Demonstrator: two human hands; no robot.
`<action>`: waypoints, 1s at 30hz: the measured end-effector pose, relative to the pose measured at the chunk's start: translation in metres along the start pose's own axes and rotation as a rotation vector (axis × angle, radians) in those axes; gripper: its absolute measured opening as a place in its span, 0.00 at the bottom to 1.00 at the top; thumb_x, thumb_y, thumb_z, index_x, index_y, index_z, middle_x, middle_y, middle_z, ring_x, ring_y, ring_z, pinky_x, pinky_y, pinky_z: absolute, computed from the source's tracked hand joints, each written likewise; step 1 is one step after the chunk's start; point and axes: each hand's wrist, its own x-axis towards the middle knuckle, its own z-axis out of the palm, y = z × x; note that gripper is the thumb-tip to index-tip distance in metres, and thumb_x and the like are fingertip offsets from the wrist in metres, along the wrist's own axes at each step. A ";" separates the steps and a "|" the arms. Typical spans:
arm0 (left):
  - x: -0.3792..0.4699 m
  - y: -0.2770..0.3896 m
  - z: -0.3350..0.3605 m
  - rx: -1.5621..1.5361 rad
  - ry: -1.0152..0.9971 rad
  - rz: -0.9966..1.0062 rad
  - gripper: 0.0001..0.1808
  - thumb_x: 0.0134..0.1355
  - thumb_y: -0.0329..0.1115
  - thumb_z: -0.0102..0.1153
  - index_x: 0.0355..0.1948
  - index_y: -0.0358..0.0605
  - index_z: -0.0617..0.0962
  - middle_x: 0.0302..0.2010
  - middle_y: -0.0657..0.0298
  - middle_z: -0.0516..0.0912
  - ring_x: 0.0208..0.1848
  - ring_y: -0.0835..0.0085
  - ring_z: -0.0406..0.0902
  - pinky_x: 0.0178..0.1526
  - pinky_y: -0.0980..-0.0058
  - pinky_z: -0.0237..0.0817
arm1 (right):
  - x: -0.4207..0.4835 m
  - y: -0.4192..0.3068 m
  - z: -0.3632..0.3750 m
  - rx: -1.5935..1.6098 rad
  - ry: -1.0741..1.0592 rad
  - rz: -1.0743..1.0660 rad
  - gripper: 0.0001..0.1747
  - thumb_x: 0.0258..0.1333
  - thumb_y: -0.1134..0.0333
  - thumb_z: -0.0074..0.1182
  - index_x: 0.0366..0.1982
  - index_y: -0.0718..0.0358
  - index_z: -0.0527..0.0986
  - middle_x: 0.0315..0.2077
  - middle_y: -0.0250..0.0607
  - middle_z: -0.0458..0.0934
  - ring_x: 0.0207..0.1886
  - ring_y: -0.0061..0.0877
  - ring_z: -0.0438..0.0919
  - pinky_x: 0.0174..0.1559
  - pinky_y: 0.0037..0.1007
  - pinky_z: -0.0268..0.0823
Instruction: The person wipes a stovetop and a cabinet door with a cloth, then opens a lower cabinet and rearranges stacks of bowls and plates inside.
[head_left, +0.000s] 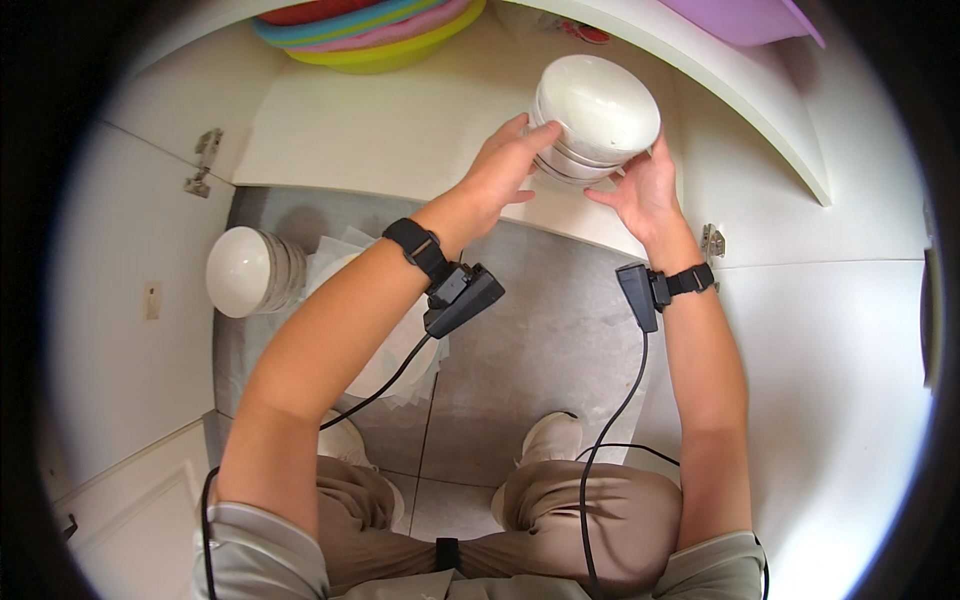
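A short stack of white bowls (598, 109) is held between both hands over the right part of a white cabinet's bottom board (375, 142). My left hand (510, 161) grips the stack's left side, its thumb near the rim of the top bowl. On the right side, my right hand (645, 187) supports the stack from the side and below. The top bowl is empty and tilted towards me. Whether the stack's underside touches the board is hidden.
Another stack of white bowls (244, 271) stands on the grey tile floor (540, 315) at left, beside white plates (397, 360) with thin sheets. Colourful basins (375, 45) sit inside the cabinet. Open doors with hinges (202, 161) flank me; a curved shelf edge (750, 105) hangs above.
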 end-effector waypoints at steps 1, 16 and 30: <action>0.001 0.000 -0.005 -0.015 0.047 0.002 0.51 0.61 0.63 0.50 0.73 0.43 0.46 0.73 0.50 0.48 0.71 0.48 0.51 0.68 0.48 0.49 | 0.003 0.001 0.007 -0.003 -0.011 0.004 0.50 0.61 0.28 0.25 0.72 0.55 0.39 0.73 0.45 0.31 0.74 0.47 0.29 0.65 0.70 0.30; -0.038 0.041 -0.109 -0.021 0.397 0.027 0.39 0.64 0.59 0.46 0.70 0.50 0.58 0.67 0.54 0.61 0.63 0.58 0.65 0.63 0.57 0.57 | 0.053 0.026 0.122 -0.038 -0.052 0.052 0.43 0.65 0.35 0.30 0.70 0.56 0.48 0.70 0.49 0.43 0.73 0.45 0.39 0.67 0.62 0.40; -0.118 -0.042 -0.179 1.277 -0.078 -0.143 0.34 0.50 0.42 0.66 0.57 0.37 0.71 0.56 0.48 0.75 0.59 0.52 0.71 0.60 0.62 0.63 | -0.053 0.132 0.111 -1.266 -0.511 0.079 0.29 0.47 0.53 0.64 0.46 0.66 0.73 0.38 0.49 0.81 0.42 0.37 0.80 0.45 0.34 0.71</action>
